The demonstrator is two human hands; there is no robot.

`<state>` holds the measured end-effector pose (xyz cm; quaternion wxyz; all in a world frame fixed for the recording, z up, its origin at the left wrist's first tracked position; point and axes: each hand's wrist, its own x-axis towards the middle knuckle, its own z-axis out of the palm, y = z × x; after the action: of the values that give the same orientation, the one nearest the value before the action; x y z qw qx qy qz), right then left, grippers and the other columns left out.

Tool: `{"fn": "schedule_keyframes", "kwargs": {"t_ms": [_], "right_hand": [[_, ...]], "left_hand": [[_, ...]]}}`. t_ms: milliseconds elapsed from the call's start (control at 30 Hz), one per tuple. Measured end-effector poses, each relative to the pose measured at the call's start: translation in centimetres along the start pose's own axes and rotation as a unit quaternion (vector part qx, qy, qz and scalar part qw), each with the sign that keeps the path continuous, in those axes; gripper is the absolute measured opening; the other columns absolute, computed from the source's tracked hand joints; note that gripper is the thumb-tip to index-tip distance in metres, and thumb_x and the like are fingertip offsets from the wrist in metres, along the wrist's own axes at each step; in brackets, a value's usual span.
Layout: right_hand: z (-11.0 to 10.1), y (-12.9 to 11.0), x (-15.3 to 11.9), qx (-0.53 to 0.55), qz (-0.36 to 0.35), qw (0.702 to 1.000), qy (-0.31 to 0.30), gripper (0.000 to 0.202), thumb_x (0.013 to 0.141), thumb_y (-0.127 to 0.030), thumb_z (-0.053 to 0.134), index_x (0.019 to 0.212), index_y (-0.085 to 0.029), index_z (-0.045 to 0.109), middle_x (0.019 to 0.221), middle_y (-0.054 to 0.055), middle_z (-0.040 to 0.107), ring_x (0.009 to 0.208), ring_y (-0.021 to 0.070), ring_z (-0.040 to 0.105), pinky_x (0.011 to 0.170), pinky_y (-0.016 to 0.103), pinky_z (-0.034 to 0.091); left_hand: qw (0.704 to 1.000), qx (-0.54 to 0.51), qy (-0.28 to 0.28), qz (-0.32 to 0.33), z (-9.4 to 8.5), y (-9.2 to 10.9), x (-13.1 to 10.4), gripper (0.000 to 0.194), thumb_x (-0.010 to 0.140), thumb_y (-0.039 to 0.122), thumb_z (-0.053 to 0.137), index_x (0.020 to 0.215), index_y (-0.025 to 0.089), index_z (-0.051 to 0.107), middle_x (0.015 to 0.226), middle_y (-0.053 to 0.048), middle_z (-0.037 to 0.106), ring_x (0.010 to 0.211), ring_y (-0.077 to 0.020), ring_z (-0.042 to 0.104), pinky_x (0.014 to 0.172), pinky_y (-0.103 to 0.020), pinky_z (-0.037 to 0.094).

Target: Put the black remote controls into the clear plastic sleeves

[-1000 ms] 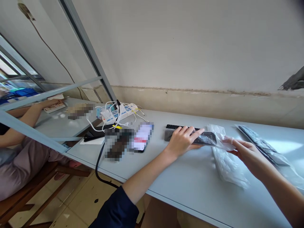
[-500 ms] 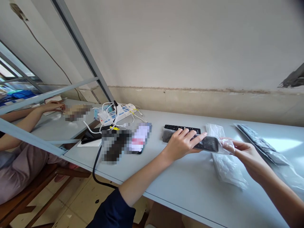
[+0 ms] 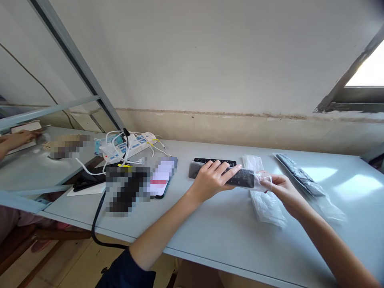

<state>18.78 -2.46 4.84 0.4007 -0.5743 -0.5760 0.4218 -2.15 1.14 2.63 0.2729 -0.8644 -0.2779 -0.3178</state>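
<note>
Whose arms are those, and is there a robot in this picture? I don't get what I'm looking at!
There's no robot here. Those are a person's own bare arms, and the picture comes from a camera on that person's head, looking forward and down.

The left hand holds something long that looks like a dark remote in a clear plastic sleeve. The right hand pinches the end of that sleeve.

On the grey table, a black keypad shows just behind the held one. To the right are crumpled plastic and another dark wrapped item. To the left are a phone and a power strip with white cables. The hand at the far left belongs to somebody else.
</note>
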Motion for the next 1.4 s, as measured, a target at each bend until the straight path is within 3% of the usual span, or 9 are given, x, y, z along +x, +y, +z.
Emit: {"fn": "schedule_keyframes", "kwargs": {"t_ms": [300,400,567,733,867,1000,1133,1267,1400], "right_hand": [[0.6,-0.8,0.0,-0.033,0.014,0.999,-0.034,0.06,0.042,-0.08,0.062,0.041,-0.02,0.061,0.078,0.011,0.066,0.064,0.018,0.051,0.047,0.027,0.039],[0.8,-0.6,0.0,-0.035,0.006,0.999,-0.034,0.059,0.045,-0.079,0.062,0.039,-0.02,0.059,0.075,0.011,0.065,0.062,0.0176,0.052,0.048,0.028,0.041],[1.0,0.2,-0.1,-0.017,-0.028,0.999,0.009,0.058,0.052,-0.074,0.063,0.037,-0.019,0.052,0.095,0.011,0.066,0.064,0.0152,0.051,0.051,0.027,0.04],[1.0,0.0,-0.1,-0.026,-0.049,0.998,-0.008,0.053,0.06,-0.066,0.063,0.041,-0.018,0.053,0.101,0.011,0.062,0.064,0.013,0.049,0.052,0.028,0.04],[0.8,-0.7,-0.4,-0.002,-0.05,0.999,0.013,0.048,0.06,-0.061,0.066,0.042,-0.018,0.055,0.099,0.011,0.062,0.074,0.018,0.055,0.052,0.028,0.042],[0.4,-0.8,-0.3,0.035,-0.049,0.993,0.105,0.042,0.055,-0.06,0.07,0.048,-0.02,0.06,0.099,0.011,0.062,0.093,0.0248,0.055,0.052,0.026,0.043],[-0.5,0.0,0.3,0.137,-0.043,0.964,0.223,0.04,0.06,-0.061,0.064,0.073,-0.023,0.063,0.096,0.006,0.062,0.081,0.0203,0.059,0.045,0.025,0.041],[-1.7,1.5,1.3,0.222,-0.029,0.94,0.258,0.033,0.068,-0.059,0.051,0.071,-0.026,0.051,0.068,0.0,0.059,0.06,0.0167,0.058,0.045,0.027,0.042],[-2.1,2.1,1.8,0.263,0.015,0.928,0.262,0.028,0.067,-0.054,0.054,0.07,-0.027,0.046,0.057,-0.004,0.052,0.047,0.0134,0.051,0.042,0.027,0.042]], "left_hand": [[0.995,-0.015,-0.097,-0.008,0.3,-0.1,-0.1,0.043,0.091,0.046,0.048,0.125,0.02,0.052,0.091,-0.003,0.065,0.079,-0.0147,0.058,0.07,-0.026,0.039],[0.998,-0.002,-0.069,0.004,0.2,-0.2,-0.2,0.042,0.092,0.044,0.047,0.125,0.019,0.052,0.09,-0.003,0.066,0.078,-0.0144,0.058,0.07,-0.026,0.038],[0.999,0.019,-0.044,0.02,0.0,-0.6,-0.2,0.041,0.094,0.045,0.042,0.125,0.02,0.052,0.088,-0.003,0.065,0.076,-0.0135,0.057,0.068,-0.026,0.037],[0.997,0.058,-0.008,0.048,-0.7,-1.8,-0.1,0.039,0.094,0.043,0.041,0.125,0.021,0.052,0.087,-0.002,0.065,0.076,-0.0141,0.057,0.071,-0.027,0.037],[0.997,0.069,-0.013,0.039,-1.0,-2.8,-0.2,0.035,0.093,0.036,0.048,0.123,0.02,0.052,0.087,-0.003,0.065,0.078,-0.0147,0.057,0.073,-0.027,0.037],[0.998,0.059,-0.023,0.0,-0.8,-3.6,-0.3,0.035,0.091,0.035,0.052,0.122,0.019,0.052,0.088,-0.003,0.064,0.079,-0.0152,0.057,0.072,-0.026,0.037],[0.997,0.039,-0.032,-0.066,-0.3,-4.0,-0.5,0.034,0.093,0.038,0.046,0.12,0.018,0.053,0.085,-0.003,0.064,0.075,-0.0156,0.057,0.067,-0.026,0.038],[0.984,-0.003,-0.005,-0.177,0.2,-4.3,-0.6,0.03,0.096,0.038,0.038,0.104,0.02,0.061,0.079,-0.003,0.064,0.074,-0.016,0.059,0.065,-0.025,0.04],[0.944,-0.05,0.017,-0.326,0.0,-4.7,-0.6,0.036,0.097,0.031,0.029,0.092,0.019,0.062,0.08,-0.003,0.064,0.074,-0.0161,0.06,0.062,-0.025,0.042]]}}
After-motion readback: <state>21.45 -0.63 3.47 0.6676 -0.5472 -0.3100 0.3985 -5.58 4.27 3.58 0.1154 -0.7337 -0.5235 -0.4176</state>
